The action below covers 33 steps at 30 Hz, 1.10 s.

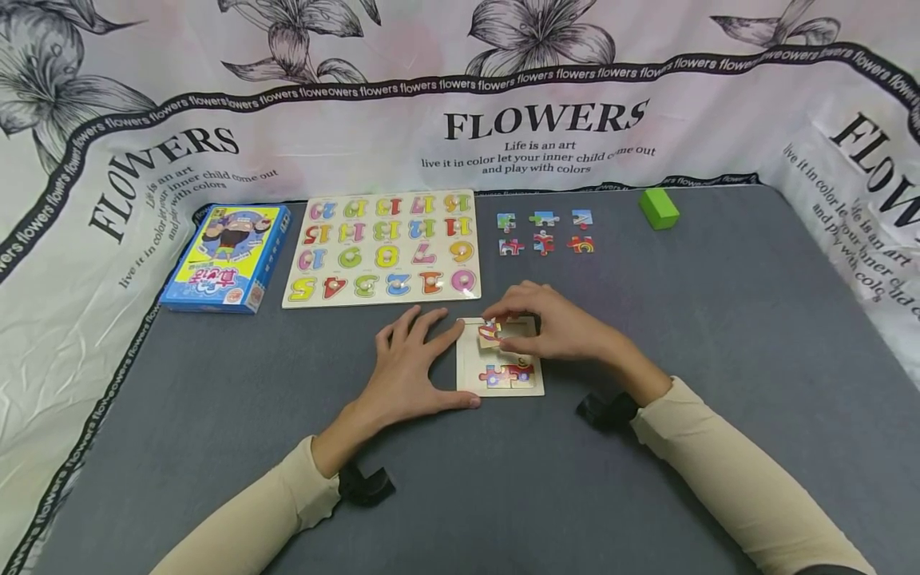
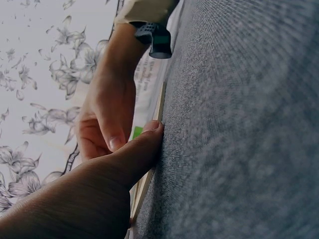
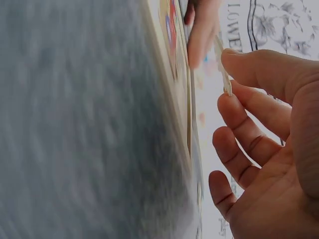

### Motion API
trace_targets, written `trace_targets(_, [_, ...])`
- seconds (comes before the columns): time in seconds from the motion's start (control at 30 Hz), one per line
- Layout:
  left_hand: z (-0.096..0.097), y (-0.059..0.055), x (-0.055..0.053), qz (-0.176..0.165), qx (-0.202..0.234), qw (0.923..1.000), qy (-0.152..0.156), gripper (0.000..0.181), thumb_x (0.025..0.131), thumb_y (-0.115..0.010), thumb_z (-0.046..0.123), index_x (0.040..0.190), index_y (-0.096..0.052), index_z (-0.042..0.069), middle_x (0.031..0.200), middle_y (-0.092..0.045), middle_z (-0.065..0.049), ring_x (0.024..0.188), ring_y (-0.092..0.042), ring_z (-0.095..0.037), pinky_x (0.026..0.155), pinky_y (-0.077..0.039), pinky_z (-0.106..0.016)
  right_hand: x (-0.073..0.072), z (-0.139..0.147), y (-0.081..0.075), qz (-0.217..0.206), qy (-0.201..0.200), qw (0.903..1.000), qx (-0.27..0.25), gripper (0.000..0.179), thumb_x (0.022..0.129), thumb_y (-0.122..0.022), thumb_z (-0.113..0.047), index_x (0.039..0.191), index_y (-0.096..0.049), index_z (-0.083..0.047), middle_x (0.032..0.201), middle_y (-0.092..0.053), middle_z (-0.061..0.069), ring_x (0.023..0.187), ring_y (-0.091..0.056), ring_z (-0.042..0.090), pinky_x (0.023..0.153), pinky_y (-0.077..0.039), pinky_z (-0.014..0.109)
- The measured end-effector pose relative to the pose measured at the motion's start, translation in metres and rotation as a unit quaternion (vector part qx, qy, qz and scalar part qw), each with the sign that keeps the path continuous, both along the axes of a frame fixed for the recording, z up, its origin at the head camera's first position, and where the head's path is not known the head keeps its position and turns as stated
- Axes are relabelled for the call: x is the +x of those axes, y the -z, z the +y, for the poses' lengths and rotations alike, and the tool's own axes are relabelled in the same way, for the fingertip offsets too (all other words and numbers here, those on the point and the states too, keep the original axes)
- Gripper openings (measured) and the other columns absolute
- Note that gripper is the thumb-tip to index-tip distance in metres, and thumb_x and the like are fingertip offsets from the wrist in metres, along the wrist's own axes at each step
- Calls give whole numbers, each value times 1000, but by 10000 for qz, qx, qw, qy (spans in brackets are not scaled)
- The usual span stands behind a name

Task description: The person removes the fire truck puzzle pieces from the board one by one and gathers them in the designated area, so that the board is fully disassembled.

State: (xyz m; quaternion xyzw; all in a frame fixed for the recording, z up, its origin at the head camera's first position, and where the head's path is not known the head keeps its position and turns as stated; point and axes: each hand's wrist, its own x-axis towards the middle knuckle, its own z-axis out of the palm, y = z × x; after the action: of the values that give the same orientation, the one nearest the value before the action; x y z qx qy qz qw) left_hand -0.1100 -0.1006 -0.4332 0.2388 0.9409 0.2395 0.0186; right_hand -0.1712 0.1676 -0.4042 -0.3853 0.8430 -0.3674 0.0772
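Note:
A small wooden puzzle tray [image 1: 465, 363] lies on the grey tabletop, with joined jigsaw pieces [image 1: 496, 377] along its near side. My left hand [image 1: 406, 369] has its fingers spread along the tray's left side, the index fingertip by the far corner and the thumb by the near one. In the left wrist view that thumb [image 2: 144, 144] touches the tray's edge. My right hand [image 1: 564, 326] pinches a jigsaw piece [image 1: 489, 339] between thumb and fingers over the tray's far part. The right wrist view shows this piece [image 3: 224, 74] edge-on, raised above the tray.
Several loose jigsaw pieces [image 1: 544, 243] lie in two rows beyond the right hand. Behind the left hand is a number puzzle board [image 1: 370, 247], with a blue box [image 1: 226, 257] to its left. A green block [image 1: 659, 209] stands at the back right.

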Motion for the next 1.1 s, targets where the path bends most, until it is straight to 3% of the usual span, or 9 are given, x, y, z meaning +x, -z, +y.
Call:
trace_targets(0.27, [0, -1, 0, -3, -52, 10000, -30, 105, 70, -81, 70, 156, -44, 24, 165, -31, -8, 156, -13, -39, 115, -12, -64, -13, 14, 3, -103, 332, 9991, -224, 38, 87, -82, -16, 124, -73, -12, 104, -70, -1, 95, -57, 19, 83, -48, 37])
trace_targets(0.93, [1, 1, 1, -7, -43, 10000, -74, 105, 70, -80, 71, 157, -43, 26, 164, -32, -7, 156, -13, -37, 116, -12, -63, -35, 39, 6, -294, 1019, 9943, 144, 40, 87, -81, -16, 126, -72, -11, 108, -68, 5, 96, -56, 18, 85, -48, 37])
trace_targets(1.1, [1, 1, 3, 28, -32, 10000, -64, 104, 70, -81, 70, 156, -44, 25, 164, -32, -7, 155, -14, -38, 115, -12, -63, -43, 40, 7, -173, 1080, 9935, 303, 40, 87, -81, -15, 125, -72, -10, 105, -68, 6, 94, -55, 19, 84, -46, 37])
